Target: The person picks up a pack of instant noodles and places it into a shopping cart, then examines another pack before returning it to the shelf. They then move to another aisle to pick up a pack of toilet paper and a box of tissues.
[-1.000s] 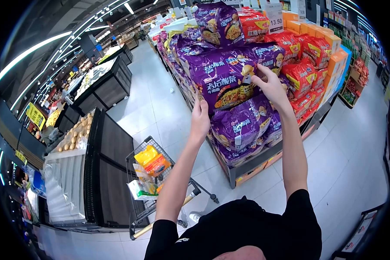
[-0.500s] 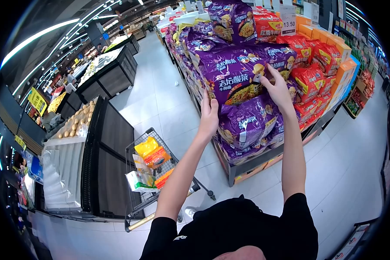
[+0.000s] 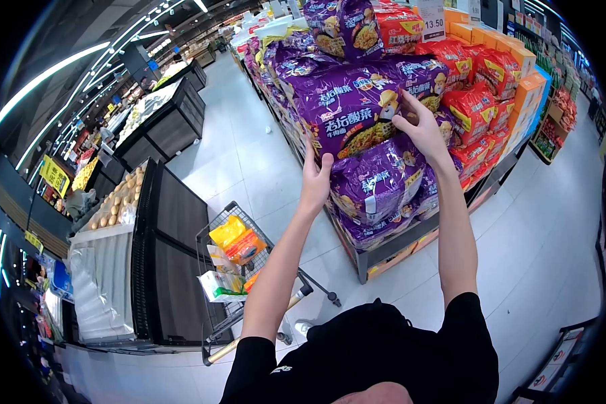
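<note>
A large purple multipack of instant noodles [image 3: 337, 111] lies on the stacked display, its printed face towards me. My left hand [image 3: 316, 182] grips its near left edge, thumb up and fingers partly hidden along the side. At the right end, my right hand [image 3: 423, 135] holds the same pack, with the thumb on the front and the fingers over the edge. Directly below is another purple noodle pack [image 3: 377, 182]. One more purple pack [image 3: 343, 28] stands upright behind the held one.
Red noodle packs [image 3: 470, 108] and orange cartons [image 3: 524, 101] sit to the right, near a price sign [image 3: 432, 20] reading 13.50. A shopping cart [image 3: 212, 330] with several packaged goods stands at lower left, beside a dark produce stand [image 3: 178, 232].
The view has shifted slightly, so the display appears farther left. My right hand has closed in at the pack's right end; my left hand keeps its place at the left edge.
</note>
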Available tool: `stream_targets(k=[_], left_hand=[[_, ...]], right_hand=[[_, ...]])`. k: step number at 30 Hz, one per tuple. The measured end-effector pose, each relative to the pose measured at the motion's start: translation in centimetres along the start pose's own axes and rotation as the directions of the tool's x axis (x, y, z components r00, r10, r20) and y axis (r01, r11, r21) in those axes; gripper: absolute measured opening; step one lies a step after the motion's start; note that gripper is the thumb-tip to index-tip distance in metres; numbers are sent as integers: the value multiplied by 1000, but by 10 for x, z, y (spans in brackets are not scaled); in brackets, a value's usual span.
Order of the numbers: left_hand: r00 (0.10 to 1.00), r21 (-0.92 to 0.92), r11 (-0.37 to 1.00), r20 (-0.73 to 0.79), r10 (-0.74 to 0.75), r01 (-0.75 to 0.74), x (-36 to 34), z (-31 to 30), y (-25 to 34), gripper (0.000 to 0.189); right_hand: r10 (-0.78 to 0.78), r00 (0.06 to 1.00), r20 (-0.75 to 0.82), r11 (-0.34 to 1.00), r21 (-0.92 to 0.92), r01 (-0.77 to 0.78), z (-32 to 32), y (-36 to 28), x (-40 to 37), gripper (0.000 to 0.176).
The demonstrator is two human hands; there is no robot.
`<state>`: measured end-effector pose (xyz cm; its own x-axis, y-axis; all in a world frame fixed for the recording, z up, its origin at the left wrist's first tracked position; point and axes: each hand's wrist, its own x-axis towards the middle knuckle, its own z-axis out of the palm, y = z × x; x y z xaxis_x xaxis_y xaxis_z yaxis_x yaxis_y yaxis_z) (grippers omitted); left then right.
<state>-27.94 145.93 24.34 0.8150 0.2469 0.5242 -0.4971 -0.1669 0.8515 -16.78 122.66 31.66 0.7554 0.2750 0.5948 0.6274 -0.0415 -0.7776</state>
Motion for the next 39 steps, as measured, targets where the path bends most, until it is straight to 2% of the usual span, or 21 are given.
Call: stream_targets(k=[4,6,8,12,14,16,19,21,22,24,26,28,29,30,32,33,34,35,36,38,39], left_hand=[[998,37,998,34,58,-59,-2,-6,-9,93],[995,174,982,73,66,-78,-3,-12,-13,90],[998,145,988,34,53,-58,-6,-15,-10,86],[994,88,996,-111,-12,21,-27,-22,6,71],[980,102,993,-195,-35,56,-48,-29,10,63],[962,49,996,-266,-62,78,-85,-41,17,56],[902,25,997,-428,-61,79,-158,-70,15,46],[833,42,982,-537,-133,184,-207,-101,5,39],[758,39,959,-622,-197,281,-232,-123,2,32],[703,163,899,-684,-193,406,-289,-172,-8,20],[623,287,738,-750,-224,611,-338,-203,6,14],[666,569,522,-746,4,635,-376,-219,24,14],[662,616,403,-748,32,677,-401,-227,27,20],[621,591,388,-782,57,708,-422,-226,29,20],[611,604,136,-791,-10,785,-463,-223,32,27],[576,562,167,-816,-53,810,-490,-220,18,32],[672,668,71,-736,-80,741,-508,-218,6,37],[686,692,-31,-720,-101,722,-500,-204,10,48],[669,674,-21,-736,-100,739,-502,-202,1,58],[628,649,-88,-756,-183,756,-503,-210,-7,64],[639,671,-136,-738,-217,729,-505,-213,-5,64]], right_hand=[[57,998,26,996,71,-59,-6,-7,-3,64],[46,999,-25,995,86,-44,-3,-4,-7,59],[51,998,-34,990,130,-46,-4,-2,-15,55],[-77,919,-387,988,94,122,-15,-5,-60,32],[-27,845,-534,967,200,156,-14,2,-105,16],[-99,840,-533,977,108,183,-8,9,-155,8],[-178,930,-320,969,105,222,16,22,-231,3],[-128,992,12,983,131,125,41,11,-263,6],[-87,969,233,984,169,48,56,2,-268,11],[-6,719,695,990,103,-91,89,-15,-261,21],[-96,625,775,993,119,5,128,-4,-269,27],[-199,523,829,980,152,132,169,7,-275,34],[-198,511,836,979,137,154,189,9,-279,41],[-195,500,844,977,123,174,205,10,-282,48],[-269,387,882,946,166,279,237,13,-285,57],[-278,323,905,930,170,325,257,21,-294,59],[-282,266,922,913,174,368,276,30,-303,61],[-289,204,935,853,155,498,292,41,-315,53],[-307,204,930,857,177,483,301,41,-315,53],[179,6,984,874,-162,459,319,35,-317,40],[177,28,984,890,-172,422,327,40,-321,40]])
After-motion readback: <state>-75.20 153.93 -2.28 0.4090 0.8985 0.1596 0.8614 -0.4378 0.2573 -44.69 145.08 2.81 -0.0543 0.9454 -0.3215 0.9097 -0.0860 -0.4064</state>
